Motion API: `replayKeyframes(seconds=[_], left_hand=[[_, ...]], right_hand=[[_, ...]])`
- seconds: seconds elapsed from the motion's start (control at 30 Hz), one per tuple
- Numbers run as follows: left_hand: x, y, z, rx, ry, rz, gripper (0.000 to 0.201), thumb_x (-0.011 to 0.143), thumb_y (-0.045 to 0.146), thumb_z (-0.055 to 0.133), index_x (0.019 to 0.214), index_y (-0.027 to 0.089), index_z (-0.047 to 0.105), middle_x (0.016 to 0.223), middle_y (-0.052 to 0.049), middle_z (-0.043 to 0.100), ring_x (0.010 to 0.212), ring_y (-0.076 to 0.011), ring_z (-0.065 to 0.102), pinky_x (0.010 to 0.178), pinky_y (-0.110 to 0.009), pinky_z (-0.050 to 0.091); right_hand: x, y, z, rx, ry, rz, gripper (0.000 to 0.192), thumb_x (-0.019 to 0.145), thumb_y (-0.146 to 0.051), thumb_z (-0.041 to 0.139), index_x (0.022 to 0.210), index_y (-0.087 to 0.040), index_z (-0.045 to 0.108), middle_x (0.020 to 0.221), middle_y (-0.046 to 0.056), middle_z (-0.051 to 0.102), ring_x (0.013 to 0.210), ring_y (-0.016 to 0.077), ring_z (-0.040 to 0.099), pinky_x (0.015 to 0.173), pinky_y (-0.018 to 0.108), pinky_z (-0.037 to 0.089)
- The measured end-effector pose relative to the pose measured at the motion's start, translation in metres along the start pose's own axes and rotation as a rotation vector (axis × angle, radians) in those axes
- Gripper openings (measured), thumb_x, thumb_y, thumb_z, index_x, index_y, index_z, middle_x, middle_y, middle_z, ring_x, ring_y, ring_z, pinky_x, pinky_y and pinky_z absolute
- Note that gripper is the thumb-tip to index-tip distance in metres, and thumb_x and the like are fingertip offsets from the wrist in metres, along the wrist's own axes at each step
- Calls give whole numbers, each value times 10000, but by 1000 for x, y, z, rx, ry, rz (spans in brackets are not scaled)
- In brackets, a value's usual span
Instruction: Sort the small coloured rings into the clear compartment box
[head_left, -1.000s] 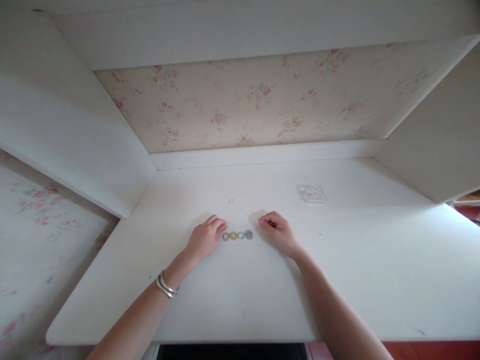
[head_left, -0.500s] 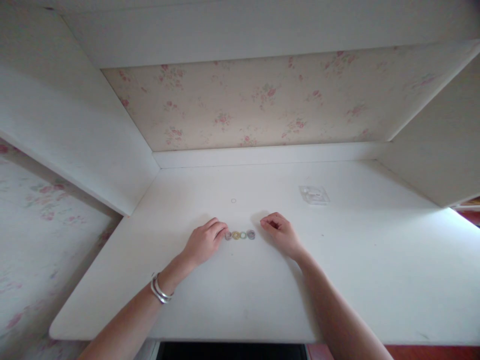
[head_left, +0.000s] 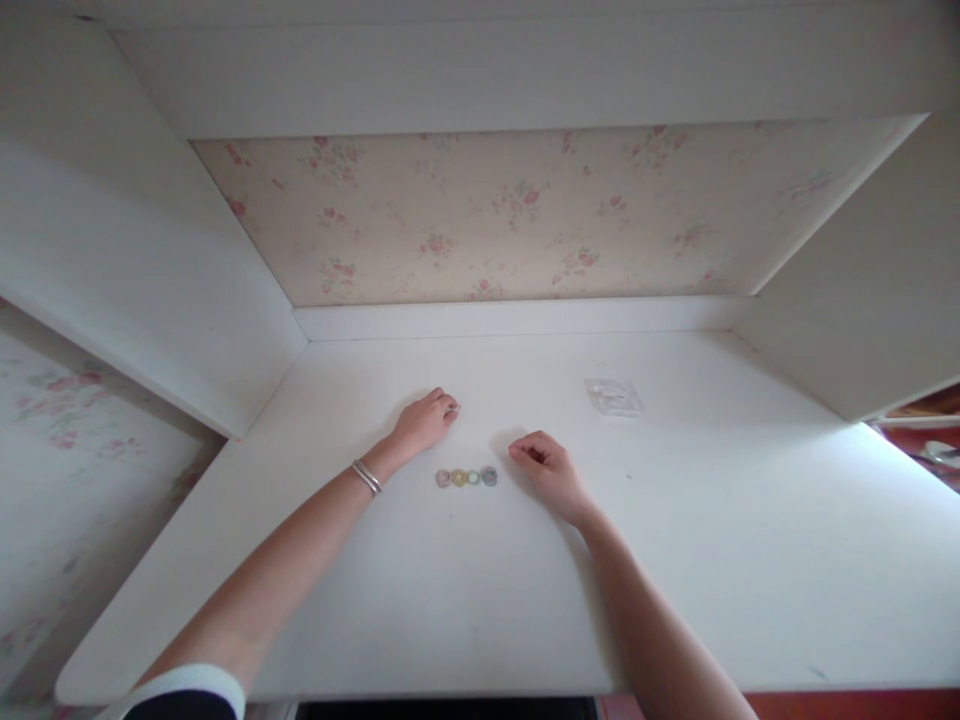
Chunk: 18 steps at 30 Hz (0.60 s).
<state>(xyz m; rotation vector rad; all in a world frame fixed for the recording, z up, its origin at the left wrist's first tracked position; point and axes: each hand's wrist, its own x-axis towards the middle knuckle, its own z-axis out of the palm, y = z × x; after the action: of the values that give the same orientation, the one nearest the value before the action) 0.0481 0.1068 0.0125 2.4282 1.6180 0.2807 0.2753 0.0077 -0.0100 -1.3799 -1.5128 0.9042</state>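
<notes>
Left hand [head_left: 424,424] sits behind the row's left end, fingertips at a small pale ring [head_left: 451,408]; pinched or merely touched, cannot tell. Four coloured rings [head_left: 460,478] lie side by side on the white desk [head_left: 375,600], presumably so each colour reads separately. Right hand [head_left: 549,474] is just beyond, thumb and fingertips together, nothing visible between. Clear packet [head_left: 613,398] lies farther back, probably out of the way.
</notes>
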Motion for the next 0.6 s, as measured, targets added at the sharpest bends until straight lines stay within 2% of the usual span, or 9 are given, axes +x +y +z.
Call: replayKeyframes(seconds=[0.3, 0.5, 0.6], left_hand=[[-13, -8, -3, -58, -54, 80, 215, 883, 265, 440, 869, 176, 636, 944, -51, 601, 828, -158, 593, 781, -265, 423], [-49, -5, -19, -157, -7, 154, 210, 901, 285, 416, 884, 195, 605, 943, -38, 583, 819, -156, 582, 772, -272, 429], [-72, 1, -26, -166, -20, 190, 200, 911, 290, 409, 892, 207, 590, 930, -22, 571, 784, -141, 579, 753, -262, 428]], right_hand=[[-1, -2, -1, 7, -6, 1, 282, 803, -457, 548, 794, -197, 658, 789, 31, 575, 684, 146, 504, 623, 270, 391], [0, 1, -1, -19, -7, 0, 281, 809, -454, 543, 787, -196, 654, 799, 29, 581, 688, 144, 505, 628, 273, 382], [-1, 1, 0, -11, 2, 1, 303, 804, -476, 537, 791, -195, 649, 789, 28, 582, 691, 147, 509, 625, 273, 385]])
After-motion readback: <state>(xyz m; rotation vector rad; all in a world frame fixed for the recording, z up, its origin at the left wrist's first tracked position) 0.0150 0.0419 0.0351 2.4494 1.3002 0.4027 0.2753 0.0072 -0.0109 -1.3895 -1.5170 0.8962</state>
